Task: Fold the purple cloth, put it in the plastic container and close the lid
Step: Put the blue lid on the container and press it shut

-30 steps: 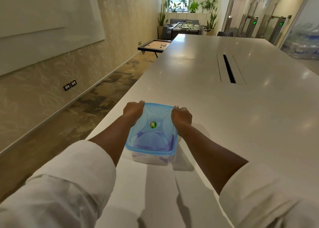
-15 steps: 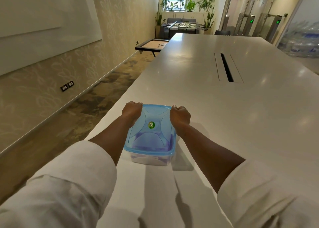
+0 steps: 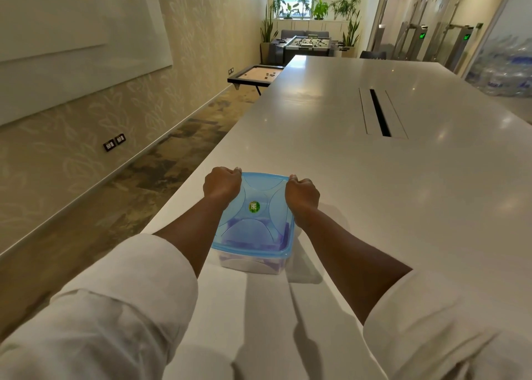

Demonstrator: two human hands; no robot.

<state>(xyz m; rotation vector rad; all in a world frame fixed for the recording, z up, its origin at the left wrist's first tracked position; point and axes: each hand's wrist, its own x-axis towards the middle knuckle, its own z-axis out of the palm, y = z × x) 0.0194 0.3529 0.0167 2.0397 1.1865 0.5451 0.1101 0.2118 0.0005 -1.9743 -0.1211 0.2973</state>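
Partly hidden: white table (image 3: 331, 155), cut off at right and bottom edges. Plastic container (image 3: 253, 260) near the 6 o'clock edge, blue lid (image 3: 259, 221) seated on top. Purple cloth (image 3: 244, 237) inside, blurred through lid; fold not discernible. Left hand (image 3: 221, 184) curled at lid's 10 o'clock corner, right hand (image 3: 302, 194) curled at 2 o'clock corner; fingertips hidden. Cable slot (image 3: 380, 112) at 1 o'clock. Foosball table (image 3: 305, 44) at 12 o'clock.

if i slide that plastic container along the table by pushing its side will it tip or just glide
Probably glide: the plastic container is wide and low, flat on the glossy white table. It is likely light, since only the folded purple cloth shows inside. The blue lid looks thin and may flex where the left hand and right hand press.
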